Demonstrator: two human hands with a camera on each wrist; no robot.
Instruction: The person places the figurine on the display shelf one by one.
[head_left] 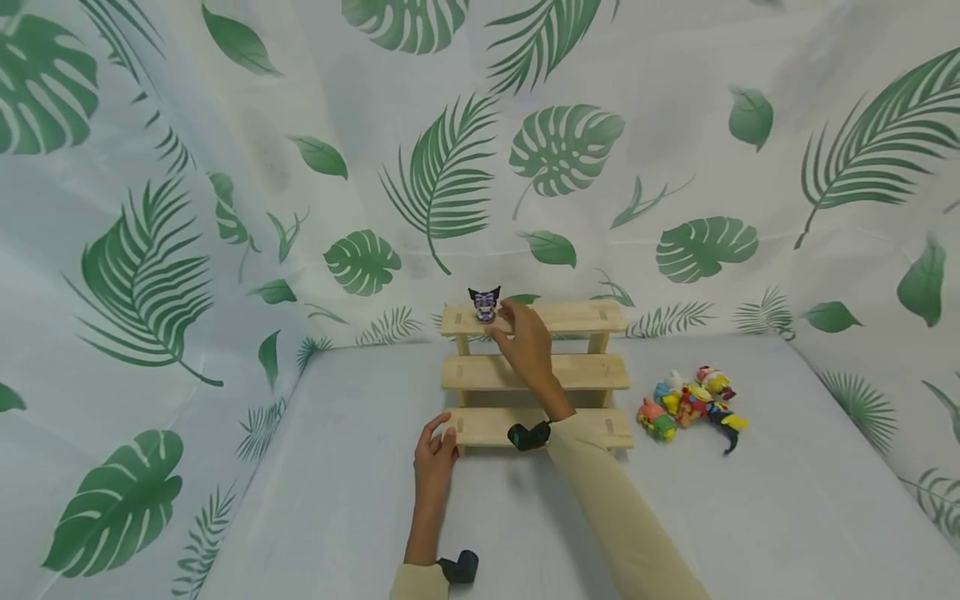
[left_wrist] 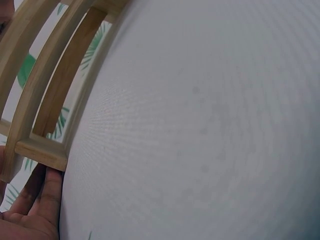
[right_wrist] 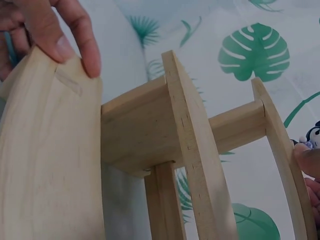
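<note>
A small figurine (head_left: 485, 305) with black pointed ears and a purple-and-white body stands upright near the left end of the top step of a three-tier wooden display shelf (head_left: 577, 372). My right hand (head_left: 527, 340) reaches over the lower tiers and pinches it low down, thumb in front. Only part of the figurine (right_wrist: 314, 135) shows at the right wrist view's edge. Down at the bottom step's left end, my left hand (head_left: 435, 458) grips the board. In the right wrist view, fingertips (right_wrist: 65, 49) press on that step's corner; in the left wrist view, fingers (left_wrist: 50, 195) lie against the shelf's end.
Several colourful toy figures (head_left: 690, 404) lie heaped on the white surface (head_left: 360, 417) to the right of the shelf. A white backdrop with green leaf prints (head_left: 566, 150) rises close behind the shelf and along both sides.
</note>
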